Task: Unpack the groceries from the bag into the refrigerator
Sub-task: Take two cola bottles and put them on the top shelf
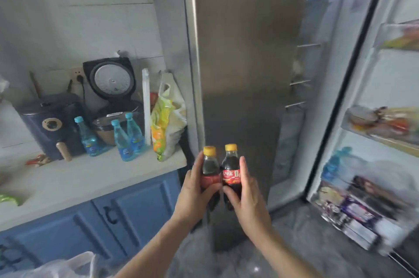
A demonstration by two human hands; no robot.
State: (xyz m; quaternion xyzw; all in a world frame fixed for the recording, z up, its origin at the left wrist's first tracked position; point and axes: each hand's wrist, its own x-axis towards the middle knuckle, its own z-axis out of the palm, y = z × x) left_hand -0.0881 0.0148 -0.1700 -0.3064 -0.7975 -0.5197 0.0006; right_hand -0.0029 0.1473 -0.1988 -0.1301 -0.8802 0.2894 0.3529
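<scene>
Both hands, left hand (pixel 192 189) and right hand (pixel 246 196), each grip a cola bottle (pixel 231 173) beside the pale countertop (pixel 90 178) and open refrigerator (pixel 317 96).

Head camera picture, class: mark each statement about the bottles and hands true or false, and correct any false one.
1. Each hand holds one cola bottle. True: the left hand grips one cola bottle, the right hand the other cola bottle.
2. Both cola bottles have blue caps. False: the caps are yellow.
3. Three blue-capped bottles stand on the counter. True.
4. The refrigerator door is closed. False: it stands open, its shelves stocked.
</scene>
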